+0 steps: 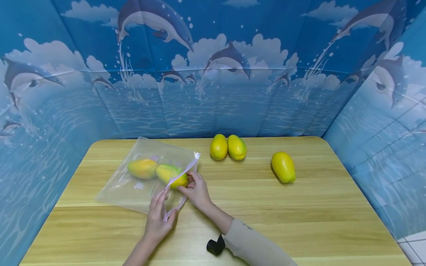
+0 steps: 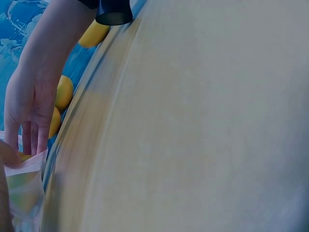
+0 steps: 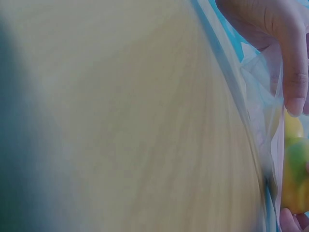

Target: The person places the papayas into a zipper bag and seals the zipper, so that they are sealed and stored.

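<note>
A clear zip bag lies at the table's left with its mouth facing right. One yellow-green mango lies deep inside it. A second mango sits at the mouth, and my right hand grips its end between thumb and fingers. My left hand pinches the bag's pink zip strip and holds the mouth apart. In the left wrist view the right hand reaches down to the bag. The right wrist view shows the mango behind the plastic.
Two loose mangoes lie side by side at the back middle of the wooden table. A third lies further right. Blue dolphin-print walls enclose the table on three sides. A black wrist camera sits on my right forearm.
</note>
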The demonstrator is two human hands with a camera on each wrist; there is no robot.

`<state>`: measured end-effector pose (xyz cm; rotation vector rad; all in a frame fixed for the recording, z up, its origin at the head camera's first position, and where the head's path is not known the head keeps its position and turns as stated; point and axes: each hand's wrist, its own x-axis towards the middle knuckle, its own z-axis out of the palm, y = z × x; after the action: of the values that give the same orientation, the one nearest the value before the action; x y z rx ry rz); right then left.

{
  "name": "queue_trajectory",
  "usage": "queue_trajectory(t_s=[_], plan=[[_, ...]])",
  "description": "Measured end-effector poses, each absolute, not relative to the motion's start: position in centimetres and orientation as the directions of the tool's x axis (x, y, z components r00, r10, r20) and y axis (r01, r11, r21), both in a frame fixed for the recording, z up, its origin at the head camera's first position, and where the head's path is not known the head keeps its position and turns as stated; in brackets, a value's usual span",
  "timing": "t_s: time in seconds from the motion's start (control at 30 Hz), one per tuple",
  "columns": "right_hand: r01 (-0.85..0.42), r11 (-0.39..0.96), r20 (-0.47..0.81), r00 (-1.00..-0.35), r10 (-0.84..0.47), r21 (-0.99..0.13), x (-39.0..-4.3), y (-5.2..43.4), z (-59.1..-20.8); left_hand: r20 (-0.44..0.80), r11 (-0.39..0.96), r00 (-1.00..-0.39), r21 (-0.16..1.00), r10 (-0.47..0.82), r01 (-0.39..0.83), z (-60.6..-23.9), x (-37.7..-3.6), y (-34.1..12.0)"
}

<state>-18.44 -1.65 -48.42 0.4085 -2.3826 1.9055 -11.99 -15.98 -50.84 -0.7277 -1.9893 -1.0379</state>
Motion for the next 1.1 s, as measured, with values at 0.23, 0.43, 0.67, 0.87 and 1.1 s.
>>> queue_trajectory(t_s=[0.23, 0.43, 0.67, 0.87, 1.1], plan=[[-0.237, 0.228, 0.213, -0.969, -0.126, -0.944, -18.6, -2.0, -48.7, 0.834, 0.503, -0.536, 0.411, 0.129, 0.760, -50.9, -12.0, -16.0], [-0.216, 0.229, 0.198, -0.975, -0.100, -0.949, -18.7, -2.1, -48.9, 0.828, 0.505, -0.545, 0.417, 0.132, 0.756, -51.0, -12.0, -16.0], [-0.214, 0.227, 0.196, -0.976, -0.096, -0.950, -18.6, -2.0, -48.8, 0.818, 0.510, -0.561, 0.430, 0.128, 0.745, -50.9, -11.9, -16.1], [-0.208, 0.201, 0.193, -0.977, -0.092, -0.957, -18.3, -1.5, -48.5, 0.812, 0.515, -0.569, 0.437, 0.126, 0.738, -50.7, -11.8, -16.1], [-0.227, 0.082, 0.220, -0.972, -0.083, -0.970, -17.4, 0.7, -46.3, 0.811, 0.523, -0.571, 0.437, 0.122, 0.732, -50.8, -11.8, -16.1]])
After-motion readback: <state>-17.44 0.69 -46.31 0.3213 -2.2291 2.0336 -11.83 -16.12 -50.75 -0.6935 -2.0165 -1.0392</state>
